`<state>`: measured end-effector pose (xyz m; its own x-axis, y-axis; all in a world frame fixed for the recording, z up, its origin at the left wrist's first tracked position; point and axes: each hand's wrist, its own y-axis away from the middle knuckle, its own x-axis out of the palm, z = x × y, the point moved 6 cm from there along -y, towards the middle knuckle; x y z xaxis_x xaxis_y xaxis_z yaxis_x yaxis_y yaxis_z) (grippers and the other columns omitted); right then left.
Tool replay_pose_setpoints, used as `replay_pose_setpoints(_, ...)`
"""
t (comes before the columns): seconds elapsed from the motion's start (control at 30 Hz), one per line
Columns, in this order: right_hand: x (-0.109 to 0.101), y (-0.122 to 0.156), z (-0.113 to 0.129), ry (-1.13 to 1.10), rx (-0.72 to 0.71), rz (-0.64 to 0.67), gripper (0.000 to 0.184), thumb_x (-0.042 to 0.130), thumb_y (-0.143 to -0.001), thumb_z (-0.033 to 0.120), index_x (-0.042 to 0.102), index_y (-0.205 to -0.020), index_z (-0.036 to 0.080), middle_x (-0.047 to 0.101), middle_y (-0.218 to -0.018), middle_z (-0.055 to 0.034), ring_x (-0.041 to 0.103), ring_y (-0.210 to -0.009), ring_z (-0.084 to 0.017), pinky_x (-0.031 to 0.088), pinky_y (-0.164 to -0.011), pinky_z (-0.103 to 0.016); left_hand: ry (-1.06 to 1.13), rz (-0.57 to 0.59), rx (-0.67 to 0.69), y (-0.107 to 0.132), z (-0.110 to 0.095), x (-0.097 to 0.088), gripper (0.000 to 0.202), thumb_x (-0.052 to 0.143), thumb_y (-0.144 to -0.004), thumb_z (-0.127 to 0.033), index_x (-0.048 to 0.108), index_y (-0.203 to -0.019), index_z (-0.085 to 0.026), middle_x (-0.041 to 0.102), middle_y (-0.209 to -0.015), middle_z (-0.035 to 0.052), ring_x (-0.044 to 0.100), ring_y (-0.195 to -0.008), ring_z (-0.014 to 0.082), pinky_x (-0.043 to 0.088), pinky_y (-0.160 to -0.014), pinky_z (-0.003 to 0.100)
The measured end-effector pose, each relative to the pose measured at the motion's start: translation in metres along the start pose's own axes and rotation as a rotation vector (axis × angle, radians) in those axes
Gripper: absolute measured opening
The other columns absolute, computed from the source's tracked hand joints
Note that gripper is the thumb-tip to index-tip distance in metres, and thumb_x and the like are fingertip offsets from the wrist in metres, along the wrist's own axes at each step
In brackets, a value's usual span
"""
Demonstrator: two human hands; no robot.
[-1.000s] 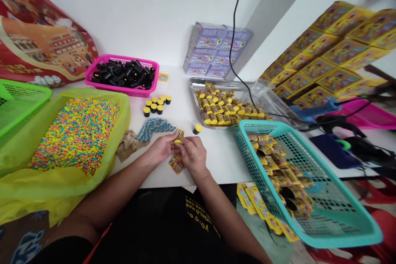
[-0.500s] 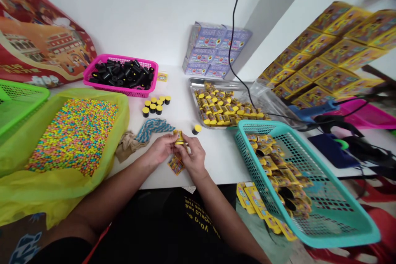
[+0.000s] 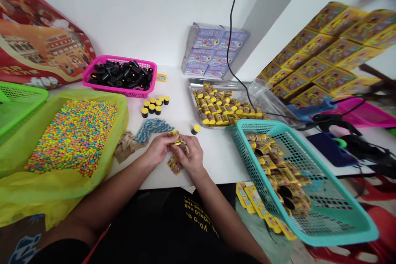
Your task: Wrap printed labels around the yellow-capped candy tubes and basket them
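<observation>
Left grip (image 3: 157, 150), right grip (image 3: 191, 157) clamped on yellow tube (image 3: 175, 137), teal basket (image 3: 256, 123) of wrapped tubes (image 3: 274, 163)

A small yellow-wrapped tube (image 3: 175, 137), tilted, partly hidden between left hand (image 3: 157, 149) and right hand (image 3: 191, 155)

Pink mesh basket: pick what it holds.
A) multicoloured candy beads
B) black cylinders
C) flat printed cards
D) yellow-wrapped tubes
B. The pink mesh basket is filled with a heap of black cylinders.
</observation>
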<state>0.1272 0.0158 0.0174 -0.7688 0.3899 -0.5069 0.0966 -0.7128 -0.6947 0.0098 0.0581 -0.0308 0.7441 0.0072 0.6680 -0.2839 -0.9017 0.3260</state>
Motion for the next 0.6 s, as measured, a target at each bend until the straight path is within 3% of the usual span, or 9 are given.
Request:
replay_pose_setpoints(0.1, -0.0013, -0.0064, -0.0005, 0.059, -0.047, 0.102, 0.049, 0.068, -0.083, 0.037, 0.057, -0.129, 0.021, 0.061, -0.115, -0.0127, 0.058, -0.104, -0.027, 0.053, -0.088, -0.044, -0.079, -0.021, 0.041, -0.0002, -0.0031, -0.0018, 0.032, 0.087, -0.051, -0.016, 0.072, -0.078, -0.009, 0.068, -0.075, 0.0043, 0.061, -0.068, 0.0138, 0.044, -0.065, 0.026)
replay_pose_setpoints(0.2, -0.0036, -0.0100, -0.0023, 0.074, -0.072, 0.167, 0.050, 0.069, -0.082, 0.038, 0.058, -0.128, 0.022, 0.059, -0.117, -0.0133, 0.057, -0.106, -0.028, 0.052, -0.089, -0.046, -0.166, -0.018, 0.080, 0.0011, -0.0058, -0.0013, 0.032, 0.087, -0.051, -0.018, 0.071, -0.077, -0.009, 0.067, -0.075, 0.0043, 0.061, -0.068, 0.0143, 0.044, -0.067, 0.027)
replay_pose_setpoints(0.43, -0.0032, -0.0082, -0.0023, -0.042, -0.041, 0.137, 0.041, 0.067, -0.084, 0.040, 0.059, -0.120, 0.022, 0.059, -0.116, -0.0121, 0.058, -0.106, -0.026, 0.054, -0.089, -0.044, -0.186, -0.060, 0.086, 0.0071, -0.0047, 0.0003, 0.030, 0.088, -0.046, -0.016, 0.062, -0.061, -0.011, 0.059, -0.060, -0.0008, 0.055, -0.057, 0.0103, 0.040, -0.059, 0.025)
replay_pose_setpoints(0.6, -0.0037, -0.0074, -0.0030, -0.018, -0.040, 0.105, 0.046, 0.070, -0.082, 0.039, 0.057, -0.122, 0.019, 0.059, -0.116, -0.0132, 0.058, -0.108, -0.026, 0.053, -0.091, -0.044, -0.074, -0.019, 0.033, 0.0046, -0.0013, 0.0026, 0.025, 0.086, -0.053, -0.016, 0.065, -0.066, -0.010, 0.061, -0.064, 0.0011, 0.056, -0.058, 0.0105, 0.041, -0.058, 0.024)
